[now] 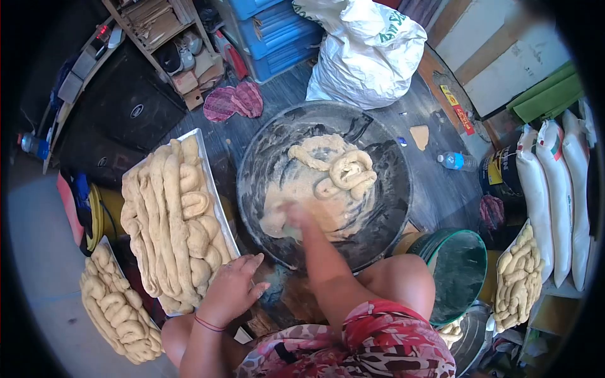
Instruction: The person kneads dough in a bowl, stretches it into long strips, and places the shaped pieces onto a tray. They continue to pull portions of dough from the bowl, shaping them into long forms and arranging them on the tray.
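Note:
My right hand [297, 217] is inside a wide black basin [251, 157], over a layer of tan flour or crumbs [283, 189]. Motion blurs its fingers, and a pale patch beside them is too smeared to make out. Farther back in the basin lies a coiled rope of dough [353, 173], dusted with the same powder. My left hand [234, 283] rests beside the near right corner of a metal tray [217, 201], its fingers apart and holding nothing. Long, thick strands of dough [167, 214] are heaped on that tray.
More dough pieces fill a tray at lower left [120, 309] and another at right [518, 277]. A green-rimmed bucket [463, 271] stands right of my knee. Behind the basin are a white sack [368, 57] and blue drawers [277, 38]. A water bottle [457, 161] lies at right.

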### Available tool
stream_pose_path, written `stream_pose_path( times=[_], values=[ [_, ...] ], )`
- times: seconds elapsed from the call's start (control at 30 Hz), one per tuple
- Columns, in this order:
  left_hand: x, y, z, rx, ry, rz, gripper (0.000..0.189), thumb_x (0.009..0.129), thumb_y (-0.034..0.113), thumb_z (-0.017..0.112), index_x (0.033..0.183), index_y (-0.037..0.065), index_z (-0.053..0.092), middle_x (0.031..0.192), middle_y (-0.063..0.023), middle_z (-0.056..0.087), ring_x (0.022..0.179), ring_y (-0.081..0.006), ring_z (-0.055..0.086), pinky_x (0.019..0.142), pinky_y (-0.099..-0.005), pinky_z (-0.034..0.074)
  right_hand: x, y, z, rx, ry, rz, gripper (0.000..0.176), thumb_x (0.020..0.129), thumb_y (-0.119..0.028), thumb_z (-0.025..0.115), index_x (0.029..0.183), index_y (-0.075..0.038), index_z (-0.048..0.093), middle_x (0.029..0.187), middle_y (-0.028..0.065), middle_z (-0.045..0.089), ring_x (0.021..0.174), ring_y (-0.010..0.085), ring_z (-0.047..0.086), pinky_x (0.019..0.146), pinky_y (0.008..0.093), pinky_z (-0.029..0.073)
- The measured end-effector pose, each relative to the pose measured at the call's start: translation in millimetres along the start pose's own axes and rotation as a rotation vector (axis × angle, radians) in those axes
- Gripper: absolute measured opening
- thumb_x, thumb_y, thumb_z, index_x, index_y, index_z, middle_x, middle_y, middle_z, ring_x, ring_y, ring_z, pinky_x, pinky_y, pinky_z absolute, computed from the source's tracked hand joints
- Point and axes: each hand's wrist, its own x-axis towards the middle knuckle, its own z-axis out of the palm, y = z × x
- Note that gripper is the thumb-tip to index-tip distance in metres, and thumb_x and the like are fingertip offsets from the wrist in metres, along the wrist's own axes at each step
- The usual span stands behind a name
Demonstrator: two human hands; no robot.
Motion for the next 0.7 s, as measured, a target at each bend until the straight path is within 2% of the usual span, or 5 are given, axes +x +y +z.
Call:
stream_pose_path(
  times=[0.03,0.13,0.33,0.43,0.7],
  values=[
    [2.0,-0.1,-0.5,0.001,-0.002,-0.003,0.053,0.080,0.026,0.062,0.124,0.002,0.046,0.116,-0.0185,0.053,0.108,-0.0355,0.050,0.093,-0.0407,0.039,0.5,-21.1,-38.8,0.239,-0.029,0.270,0.044,0.090,-0.036,0.044,0.121,-0.005,0.053,0.107,0.0147,0.059,0.094,0.0261,0.057,0.080,0.0363,0.045],
    [4.0,0.2,-0.8,-0.026,-0.008,-0.016,0.052,0.080,0.026,0.062,0.124,0.002,0.046,0.117,-0.0186,0.053,0.108,-0.0354,0.050,0.092,-0.0404,0.040,40.1,2.7,-129.7,0.660,1.136,-0.134,0.041,0.090,-0.020,0.050,0.123,0.003,0.043,0.102,0.0128,0.057,0.083,0.0185,0.056,0.068,0.0314,0.047],
    [0.6,0.2,0.9,0.016,-0.051,-0.021,0.052,0.081,0.027,0.062,0.124,0.003,0.046,0.117,-0.0187,0.052,0.107,-0.0359,0.050,0.092,-0.0402,0.040,-29.6,-57.4,-184.8,-0.132,0.919,0.069,0.064,0.071,-0.017,0.066,0.128,-0.001,0.043,0.120,0.0175,0.054,0.100,0.0317,0.057,0.087,0.0363,0.042],
    [-1.5,3.3,0.2,-0.001,-0.046,-0.046,0.052,0.081,0.028,0.062,0.124,0.004,0.046,0.118,-0.0181,0.052,0.107,-0.0362,0.050,0.092,-0.0405,0.040,-35.9,-48.7,-111.6,-0.845,0.950,0.154,0.057,0.073,-0.029,0.062,0.124,-0.006,0.049,0.128,0.0145,0.050,0.124,0.0269,0.040,0.102,0.0574,0.023],
    [-5.7,9.3,-0.1,0.045,-0.014,0.037,0.053,0.080,0.027,0.061,0.124,0.002,0.045,0.110,-0.0178,0.054,0.101,-0.0346,0.053,0.089,-0.0417,0.040,-85.6,-48.5,-43.6,-0.790,0.576,0.080,0.041,0.077,-0.029,0.055,0.111,-0.006,0.055,0.112,0.0169,0.059,0.113,0.0302,0.050,0.104,0.0567,0.016]
  ],
)
